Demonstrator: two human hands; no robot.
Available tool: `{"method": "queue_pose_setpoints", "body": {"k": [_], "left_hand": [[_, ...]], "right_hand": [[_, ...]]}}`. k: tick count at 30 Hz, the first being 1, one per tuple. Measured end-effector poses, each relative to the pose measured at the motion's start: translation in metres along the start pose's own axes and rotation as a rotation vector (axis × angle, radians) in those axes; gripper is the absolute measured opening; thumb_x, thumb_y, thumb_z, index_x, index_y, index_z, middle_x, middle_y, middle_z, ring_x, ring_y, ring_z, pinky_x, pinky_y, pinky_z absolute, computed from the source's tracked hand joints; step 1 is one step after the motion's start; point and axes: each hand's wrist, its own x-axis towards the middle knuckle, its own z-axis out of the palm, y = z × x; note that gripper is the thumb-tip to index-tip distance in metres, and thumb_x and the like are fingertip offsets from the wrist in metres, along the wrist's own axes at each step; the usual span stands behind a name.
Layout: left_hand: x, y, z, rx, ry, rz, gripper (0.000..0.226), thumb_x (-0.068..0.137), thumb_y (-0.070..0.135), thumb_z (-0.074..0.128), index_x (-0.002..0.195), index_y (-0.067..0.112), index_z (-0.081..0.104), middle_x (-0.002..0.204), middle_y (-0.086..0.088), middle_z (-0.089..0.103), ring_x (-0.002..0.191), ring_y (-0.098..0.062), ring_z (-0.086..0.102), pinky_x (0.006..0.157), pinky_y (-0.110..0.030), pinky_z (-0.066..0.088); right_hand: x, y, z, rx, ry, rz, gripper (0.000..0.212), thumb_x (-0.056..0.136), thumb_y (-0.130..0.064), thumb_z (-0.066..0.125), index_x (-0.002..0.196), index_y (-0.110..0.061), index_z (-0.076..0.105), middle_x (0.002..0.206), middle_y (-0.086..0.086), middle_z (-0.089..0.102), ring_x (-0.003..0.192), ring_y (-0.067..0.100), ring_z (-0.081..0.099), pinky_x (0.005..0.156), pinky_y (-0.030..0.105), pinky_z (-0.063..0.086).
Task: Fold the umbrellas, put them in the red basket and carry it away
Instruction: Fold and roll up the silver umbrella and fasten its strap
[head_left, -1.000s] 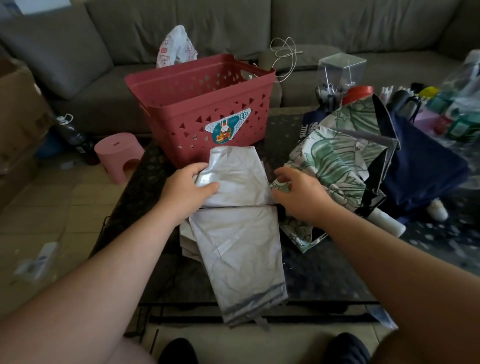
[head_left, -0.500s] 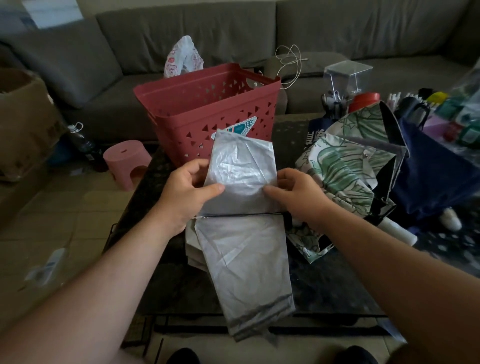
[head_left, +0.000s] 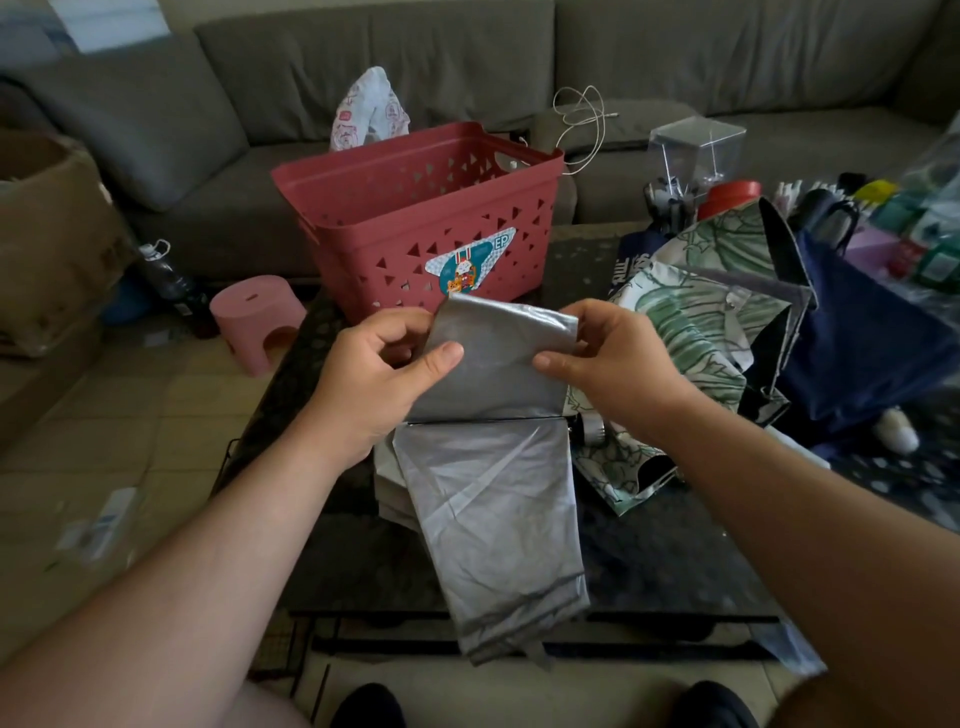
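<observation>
My left hand (head_left: 382, 371) and right hand (head_left: 621, 361) each pinch a side of the upper panel of the silver-grey fabric umbrella (head_left: 498, 467), thumbs on its near face. Its lower part hangs over the near edge of the dark glass table (head_left: 675, 561). The red perforated plastic basket (head_left: 415, 223) stands just beyond; a green leaf-print umbrella (head_left: 691, 322) lies to the right.

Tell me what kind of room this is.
Most likely a home living room: a grey sectional sofa wraps behind a dark coffee table, with a small pink stool on the tiled floor.
</observation>
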Motion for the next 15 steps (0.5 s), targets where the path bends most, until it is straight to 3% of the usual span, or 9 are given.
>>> {"method": "queue_pose_setpoints", "body": {"k": [4,7,12,13,15], "left_hand": [[0.001,0.001,-0.002,0.073,0.015,0.062,0.028,0.083,0.04,0.08,0.103,0.021,0.08,0.121,0.0,0.074,0.119,-0.021,0.068,0.105,-0.053,0.054],[0.0,0.001,-0.002,0.074,0.069,0.073,0.033,0.079,0.046,0.081,0.098,0.019,0.079,0.118,0.004,0.075,0.115,-0.014,0.07,0.101,-0.038,0.055],[-0.006,0.01,0.001,0.035,0.063,0.09,0.008,0.077,0.043,0.082,0.083,0.039,0.077,0.104,0.02,0.077,0.104,-0.006,0.072,0.095,-0.029,0.054],[-0.007,0.012,0.002,0.03,0.054,0.092,0.01,0.077,0.041,0.082,0.084,0.039,0.074,0.104,0.02,0.076,0.104,-0.006,0.071,0.094,-0.028,0.054],[-0.009,0.014,0.002,0.024,0.028,0.102,0.027,0.078,0.035,0.084,0.093,0.038,0.062,0.108,0.011,0.077,0.106,-0.013,0.072,0.097,-0.039,0.055]], "right_hand": [[-0.005,-0.003,-0.004,-0.045,-0.051,-0.028,0.012,0.084,-0.005,0.083,0.09,-0.005,0.073,0.077,-0.001,0.072,0.069,0.004,0.064,0.066,0.022,0.056],[-0.009,-0.004,-0.007,-0.072,-0.038,-0.052,0.011,0.088,-0.013,0.082,0.091,-0.005,0.074,0.077,0.004,0.069,0.07,0.009,0.06,0.065,0.027,0.055],[-0.011,-0.005,-0.008,-0.087,-0.018,-0.07,0.012,0.092,-0.015,0.078,0.08,-0.016,0.074,0.066,0.001,0.056,0.062,0.01,0.045,0.056,0.025,0.04],[-0.012,-0.005,-0.008,-0.097,-0.021,-0.08,0.014,0.092,-0.015,0.078,0.08,-0.018,0.074,0.065,0.0,0.055,0.061,0.01,0.043,0.055,0.025,0.038],[-0.013,-0.008,-0.006,-0.11,-0.034,-0.1,0.012,0.092,-0.013,0.077,0.083,-0.021,0.075,0.065,-0.002,0.058,0.059,0.005,0.045,0.055,0.021,0.041]]}}
